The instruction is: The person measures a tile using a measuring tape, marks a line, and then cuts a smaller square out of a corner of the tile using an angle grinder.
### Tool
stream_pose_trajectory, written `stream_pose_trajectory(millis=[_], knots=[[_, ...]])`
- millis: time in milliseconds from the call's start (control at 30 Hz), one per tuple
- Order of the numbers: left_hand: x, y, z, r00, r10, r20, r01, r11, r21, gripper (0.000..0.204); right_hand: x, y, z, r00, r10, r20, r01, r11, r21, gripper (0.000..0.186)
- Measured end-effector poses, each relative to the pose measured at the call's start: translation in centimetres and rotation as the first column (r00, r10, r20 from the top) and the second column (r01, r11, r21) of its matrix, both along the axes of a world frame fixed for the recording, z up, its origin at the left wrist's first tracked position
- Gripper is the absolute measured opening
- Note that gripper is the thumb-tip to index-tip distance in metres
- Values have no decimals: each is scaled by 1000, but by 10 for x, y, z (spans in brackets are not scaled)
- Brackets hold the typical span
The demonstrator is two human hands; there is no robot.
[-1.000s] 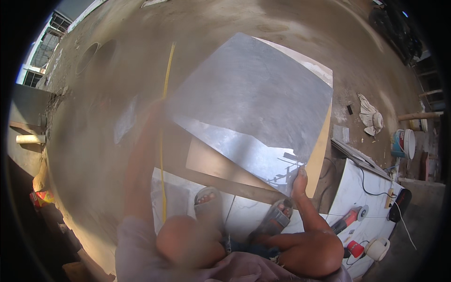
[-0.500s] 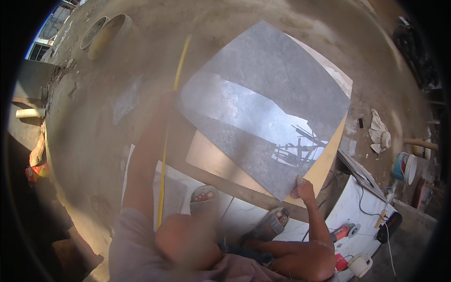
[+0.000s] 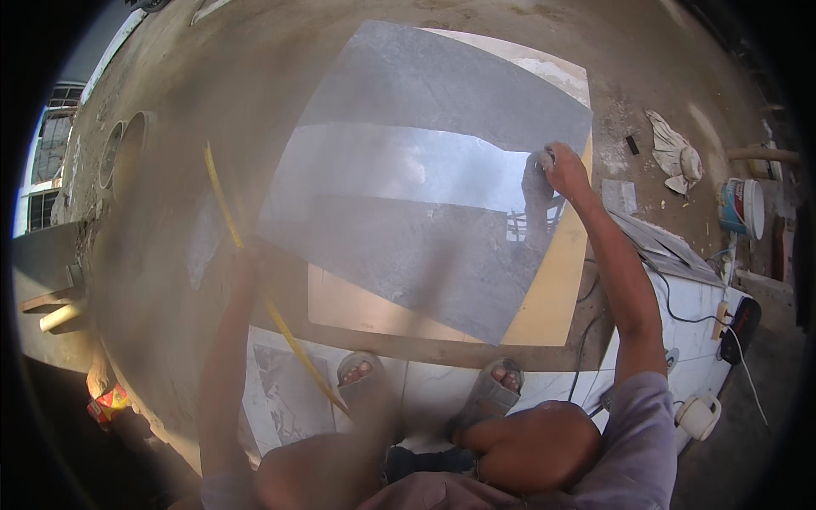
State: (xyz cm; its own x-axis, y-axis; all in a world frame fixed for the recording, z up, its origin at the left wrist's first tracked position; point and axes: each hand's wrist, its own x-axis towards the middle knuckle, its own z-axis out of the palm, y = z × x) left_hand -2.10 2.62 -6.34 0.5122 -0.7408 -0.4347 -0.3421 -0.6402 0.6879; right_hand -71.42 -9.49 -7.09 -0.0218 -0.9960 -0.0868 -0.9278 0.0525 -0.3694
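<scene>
Head: tile (image 3: 399, 166) beneath right fingers (image 3: 552, 155).

A milky blur swallows the left hand (image 3: 244, 262); its fingers, and whether they touch the thin yellow measuring tape (image 3: 279, 320) or the glossy grey square tile (image 3: 416, 170), cannot be made out. The tile's left corner fades into the same haze, and the tile covers much of the flat tan sheet (image 3: 544, 306) beneath. The right arm (image 3: 629, 285) mostly hides a round grey disc (image 3: 672, 358). The top edge cuts off a small dark object (image 3: 154, 4).
</scene>
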Motion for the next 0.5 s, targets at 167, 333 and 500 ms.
stream_pose_trajectory(millis=[167, 333, 500], knots=[[-24, 60, 31, 994, 65, -92, -74, 993, -97, 31, -15, -79, -18, 972, -167, -168, 161, 986, -50, 52], [-50, 48, 30, 977, -67, 203, 27, 981, 193, 32, -35, -118, -24, 935, -342, -97, 348, 936, 58, 60], [-92, 24, 13, 999, 15, -50, -9, 993, 118, 26, -88, -123, -46, 908, -415, -52, 418, 906, 62, 70]])
